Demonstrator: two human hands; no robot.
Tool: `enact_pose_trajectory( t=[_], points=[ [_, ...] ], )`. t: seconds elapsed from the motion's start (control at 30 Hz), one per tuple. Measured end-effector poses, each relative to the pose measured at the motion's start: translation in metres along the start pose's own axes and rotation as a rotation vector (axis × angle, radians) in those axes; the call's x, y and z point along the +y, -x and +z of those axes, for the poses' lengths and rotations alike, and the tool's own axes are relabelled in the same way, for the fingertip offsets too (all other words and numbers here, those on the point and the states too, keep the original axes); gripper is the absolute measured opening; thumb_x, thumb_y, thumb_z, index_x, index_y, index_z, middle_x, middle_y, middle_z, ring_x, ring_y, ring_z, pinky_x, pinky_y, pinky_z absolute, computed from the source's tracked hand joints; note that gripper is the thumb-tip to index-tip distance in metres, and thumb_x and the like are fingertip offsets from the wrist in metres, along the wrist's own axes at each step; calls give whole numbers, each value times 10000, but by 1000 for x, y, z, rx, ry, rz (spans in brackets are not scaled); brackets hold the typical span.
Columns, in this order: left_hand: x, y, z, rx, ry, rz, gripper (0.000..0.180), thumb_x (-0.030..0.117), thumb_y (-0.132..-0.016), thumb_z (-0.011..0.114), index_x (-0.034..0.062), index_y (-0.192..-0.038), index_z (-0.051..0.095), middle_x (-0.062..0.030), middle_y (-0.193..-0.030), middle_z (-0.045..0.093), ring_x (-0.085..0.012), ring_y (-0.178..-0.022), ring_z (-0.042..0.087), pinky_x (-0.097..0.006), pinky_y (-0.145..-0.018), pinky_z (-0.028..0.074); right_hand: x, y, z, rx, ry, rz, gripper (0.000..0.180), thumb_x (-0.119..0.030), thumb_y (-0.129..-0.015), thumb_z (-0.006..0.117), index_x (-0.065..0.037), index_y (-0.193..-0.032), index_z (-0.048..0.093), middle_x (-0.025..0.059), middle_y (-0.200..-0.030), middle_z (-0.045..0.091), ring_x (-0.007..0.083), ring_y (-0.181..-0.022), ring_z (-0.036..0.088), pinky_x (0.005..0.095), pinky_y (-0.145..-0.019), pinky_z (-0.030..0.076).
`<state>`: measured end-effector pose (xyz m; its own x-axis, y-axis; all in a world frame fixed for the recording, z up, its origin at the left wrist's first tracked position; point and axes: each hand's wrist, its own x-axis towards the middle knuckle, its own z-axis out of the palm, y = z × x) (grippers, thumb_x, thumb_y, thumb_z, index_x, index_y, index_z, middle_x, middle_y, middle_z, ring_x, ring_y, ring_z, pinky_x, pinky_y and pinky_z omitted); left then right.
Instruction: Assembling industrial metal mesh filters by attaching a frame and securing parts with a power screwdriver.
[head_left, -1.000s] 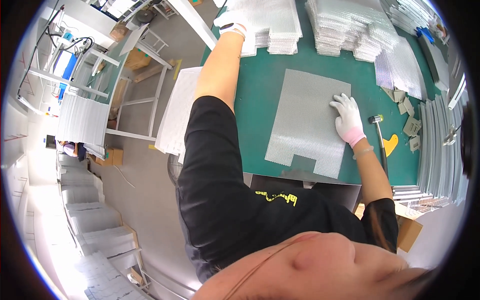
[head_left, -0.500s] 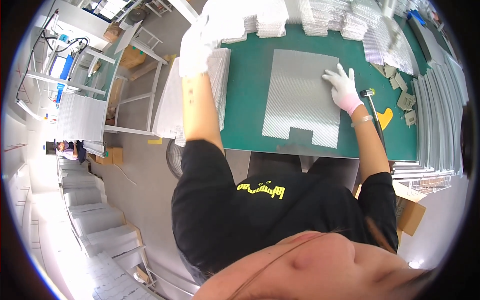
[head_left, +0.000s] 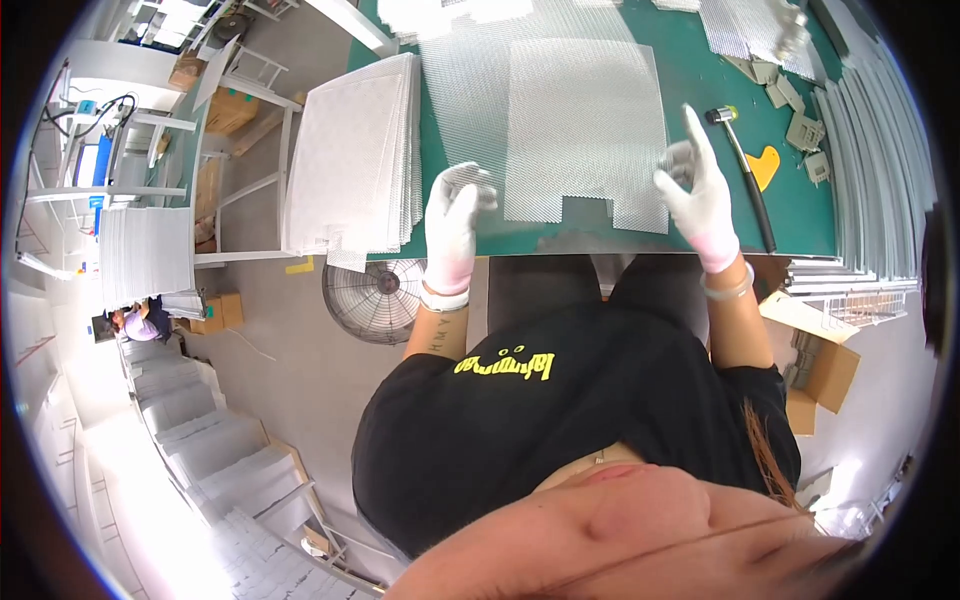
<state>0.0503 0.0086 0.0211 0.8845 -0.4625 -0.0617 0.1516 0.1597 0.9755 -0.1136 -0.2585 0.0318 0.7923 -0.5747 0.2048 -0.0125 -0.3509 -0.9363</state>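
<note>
Mesh sheet (head_left: 585,120) lies flat on green mat (head_left: 700,70), notch at the near edge. Left hand (head_left: 452,225) and right hand (head_left: 695,185) flank its near corners, both empty, fingers loosely curled; contact with the sheet is unclear.

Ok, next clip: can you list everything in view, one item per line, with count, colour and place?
mesh sheet: one, silver-grey, flat on the mat between the hands, notch at its near edge
green mat: one, covers the bench top
stack of mesh sheets: one, pale grey, on a rack left of the bench
mallet: one, black handle, on the mat to the right
orange scraper: one, beside the mallet
metal strips: a bundle, grey, along the right bench edge
floor fan: one, grey, under the bench edge
cardboard box: one, brown, lower right
left hand: white glove, raised, holding nothing
right hand: white glove, raised, holding nothing
</note>
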Motion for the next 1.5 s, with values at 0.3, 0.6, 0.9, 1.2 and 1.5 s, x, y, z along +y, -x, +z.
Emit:
enact_pose_trajectory(
  t=[0.3,0.6,0.9,1.2,1.5],
  points=[
    [-38,-22,29,72,-938,298,561,273,-818,778,-19,-1255,580,-72,-836,632,-154,-656,587,-290,-648,507,21,22,3,97,421,-46,367,-39,-826,619,-43,-1190,664,94,-907,615,174,-663,557,286,-683,495],
    [-53,-33,25,17,-1098,291,532,280,-876,690,-13,-1298,552,-212,-1123,673,-352,-1021,662,-396,-893,520,31,27,14,81,483,34,361,-77,-830,632,-66,-1190,661,105,-922,622,242,-682,581,323,-693,507],
    [-39,-36,24,-38,-1038,162,549,293,-881,691,-16,-1312,549,-199,-1094,690,-353,-996,670,-401,-880,526,27,28,12,96,494,-56,396,-137,-821,703,-59,-1206,647,104,-924,614,246,-721,602,323,-708,513],
    [-44,-39,25,-27,-1079,189,560,286,-878,692,-22,-1321,542,-195,-1111,681,-346,-994,667,-398,-881,526,28,26,15,59,500,55,411,-160,-819,713,-60,-1212,643,111,-968,626,253,-796,623,326,-749,518],
    [-56,-41,24,-8,-1185,298,565,288,-887,672,-26,-1335,530,-220,-1242,631,-352,-1092,638,-397,-943,507,40,28,17,20,682,-11,423,-208,-831,715,-73,-1219,616,133,-1033,624,317,-943,634,374,-804,532]
  ],
)
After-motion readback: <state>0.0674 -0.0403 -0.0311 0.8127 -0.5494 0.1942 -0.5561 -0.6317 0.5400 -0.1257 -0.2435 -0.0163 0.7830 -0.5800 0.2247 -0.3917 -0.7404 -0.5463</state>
